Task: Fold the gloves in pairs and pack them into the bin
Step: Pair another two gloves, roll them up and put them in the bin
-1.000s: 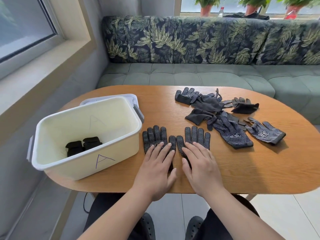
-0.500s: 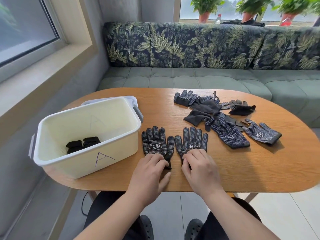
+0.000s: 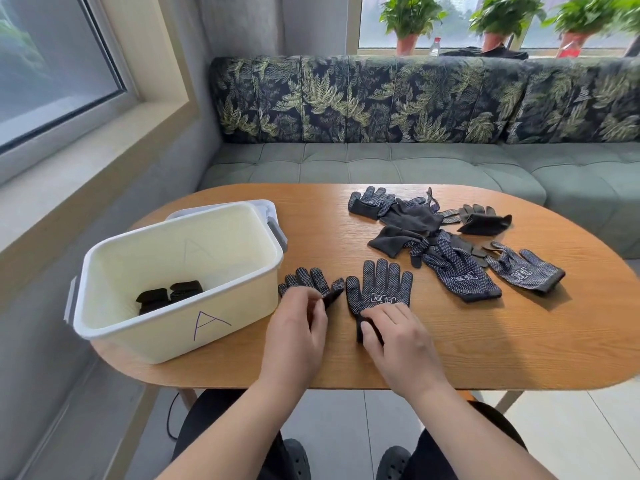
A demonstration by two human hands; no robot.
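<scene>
Two dark dotted gloves lie at the near middle of the surface (image 3: pixel 485 341). The left hand (image 3: pixel 298 332) has its fingers curled and pinches the crumpled glove (image 3: pixel 308 277) at its cuff end, bunching it up off the wood. The right hand (image 3: pixel 401 341) is curled over the cuff of the flat glove (image 3: pixel 382 285), pinching it; that glove lies palm up with its fingers pointing far.

Just left of the crumpled glove, nearly touching it, stands the cream bin (image 3: pixel 162 344), marked with a letter A on its near wall. A folded pair (image 3: pixel 169 295) lies on its floor, toward the near left. A pale lid (image 3: pixel 266 206) shows behind the bin's far corner.

To the far right is a heap of loose gloves (image 3: pixel 415 220), overlapping one another, and a single glove (image 3: pixel 526 271) lies at the right end of it. The wood between the hands and the heap is bare.

The surface is an oval wooden top. Beyond it runs a green sofa (image 3: pixel 381 164) with a leaf-print back. Potted plants (image 3: pixel 408 19) and a small bottle (image 3: pixel 434 46) stand on the sill behind the sofa, and a window ledge (image 3: pixel 86 161) lines the left wall.
</scene>
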